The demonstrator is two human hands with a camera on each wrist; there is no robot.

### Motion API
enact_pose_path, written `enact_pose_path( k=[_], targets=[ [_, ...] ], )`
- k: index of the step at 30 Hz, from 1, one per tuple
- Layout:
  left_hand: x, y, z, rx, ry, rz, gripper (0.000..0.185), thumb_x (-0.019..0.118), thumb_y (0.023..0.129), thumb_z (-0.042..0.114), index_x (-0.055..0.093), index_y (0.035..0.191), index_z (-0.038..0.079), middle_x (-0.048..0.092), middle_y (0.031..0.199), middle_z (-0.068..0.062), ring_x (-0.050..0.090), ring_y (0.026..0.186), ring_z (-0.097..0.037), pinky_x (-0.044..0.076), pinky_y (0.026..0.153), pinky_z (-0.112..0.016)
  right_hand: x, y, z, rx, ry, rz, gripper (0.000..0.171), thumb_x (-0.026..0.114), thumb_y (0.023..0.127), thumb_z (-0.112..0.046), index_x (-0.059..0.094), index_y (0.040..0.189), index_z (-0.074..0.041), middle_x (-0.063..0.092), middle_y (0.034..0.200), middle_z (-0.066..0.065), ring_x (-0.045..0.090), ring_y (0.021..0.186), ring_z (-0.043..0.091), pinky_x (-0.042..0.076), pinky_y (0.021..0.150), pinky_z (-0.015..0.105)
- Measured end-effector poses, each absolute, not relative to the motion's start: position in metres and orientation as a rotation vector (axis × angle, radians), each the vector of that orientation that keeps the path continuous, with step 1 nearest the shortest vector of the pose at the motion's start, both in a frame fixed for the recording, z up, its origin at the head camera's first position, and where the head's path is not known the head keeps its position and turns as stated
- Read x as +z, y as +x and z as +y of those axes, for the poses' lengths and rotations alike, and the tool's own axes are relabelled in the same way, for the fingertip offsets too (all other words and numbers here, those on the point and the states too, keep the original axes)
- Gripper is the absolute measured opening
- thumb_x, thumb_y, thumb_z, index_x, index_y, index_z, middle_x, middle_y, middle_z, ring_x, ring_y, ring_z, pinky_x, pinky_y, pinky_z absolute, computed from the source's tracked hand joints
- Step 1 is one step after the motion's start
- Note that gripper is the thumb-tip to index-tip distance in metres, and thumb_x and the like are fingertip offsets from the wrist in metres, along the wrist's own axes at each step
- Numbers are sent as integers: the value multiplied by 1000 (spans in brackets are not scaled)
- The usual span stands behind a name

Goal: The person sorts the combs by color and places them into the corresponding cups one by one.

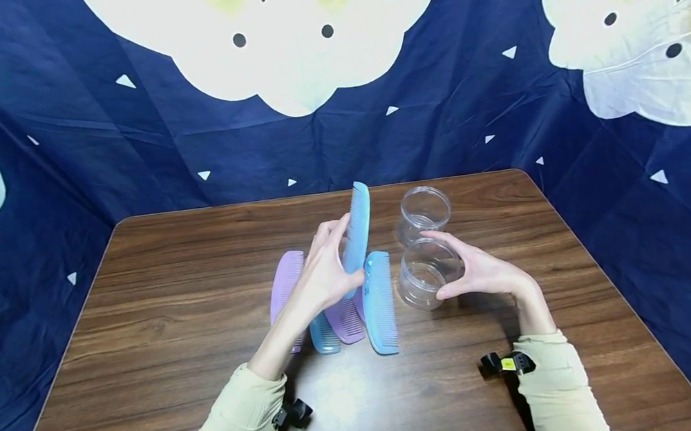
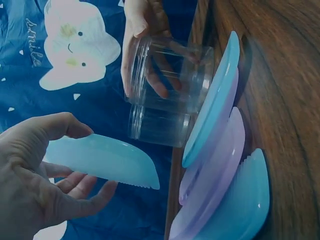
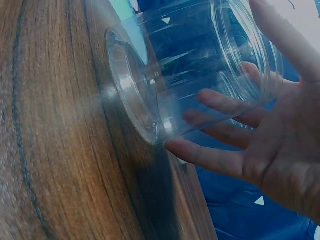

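My left hand (image 1: 324, 269) pinches a light blue comb (image 1: 357, 228) between thumb and fingers, raised above the other combs. In the left wrist view the held comb (image 2: 110, 157) has its teeth facing down. Beneath that hand, several combs lie overlapping, among them a blue comb (image 1: 381, 309), a purple comb (image 1: 346, 323) and another purple comb (image 1: 284, 287) at the left. With thumb and fingers spread round its sides, my right hand (image 1: 484, 268) holds a clear jar (image 3: 180, 55) that stands upright and lidless on the table.
A second clear jar (image 1: 424, 211) stands just behind the first. Everything sits on a brown wooden table (image 1: 161, 316). A dark blue cloth (image 1: 127, 153) with white clouds hangs behind the table and along both sides.
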State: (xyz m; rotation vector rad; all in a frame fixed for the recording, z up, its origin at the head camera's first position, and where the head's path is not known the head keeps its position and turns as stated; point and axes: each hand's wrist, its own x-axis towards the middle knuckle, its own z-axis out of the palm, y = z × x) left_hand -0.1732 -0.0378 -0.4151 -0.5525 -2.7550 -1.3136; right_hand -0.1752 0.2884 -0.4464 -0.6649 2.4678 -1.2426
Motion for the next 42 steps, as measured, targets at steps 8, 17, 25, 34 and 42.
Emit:
enact_pose_path(
  k=[8,17,25,34,42],
  targets=[
    [-410,-177,-24,-1553,-654,-2623,101,74,73,3,31,162,25,41,153,-4,50,135,-22,55,105,-44,-447,-176,289,-1257,-648,2445,105,90,78,-21,26,162,-32,39,164,4,35,152,32,36,116,60],
    [-395,-181,2,-1691,-835,-2432,100,74,75,0,29,163,22,39,153,-6,50,132,-23,57,100,-47,-447,-178,290,-1265,-667,2455,106,91,77,-26,28,161,-33,41,163,4,35,152,32,35,118,60],
    [-387,-180,21,-1713,-890,-2386,100,77,79,3,27,164,23,37,155,-6,49,134,-21,57,100,-36,-449,-179,291,-1290,-665,2428,106,91,77,-19,28,161,-33,40,163,9,37,151,34,38,115,59],
    [-396,-178,40,-1763,-1012,-2238,101,75,79,-3,24,164,17,37,152,-12,47,135,-33,56,104,-47,-452,-178,289,-1309,-618,2427,106,91,75,-14,29,160,-33,37,165,5,32,154,32,28,122,62],
    [-413,-176,51,-1667,-1040,-2334,92,76,82,8,31,161,21,43,146,-11,53,131,-25,57,103,-41,-452,-178,290,-1300,-586,2462,108,92,74,-16,28,161,-28,33,167,3,26,156,28,23,125,59]
  ],
)
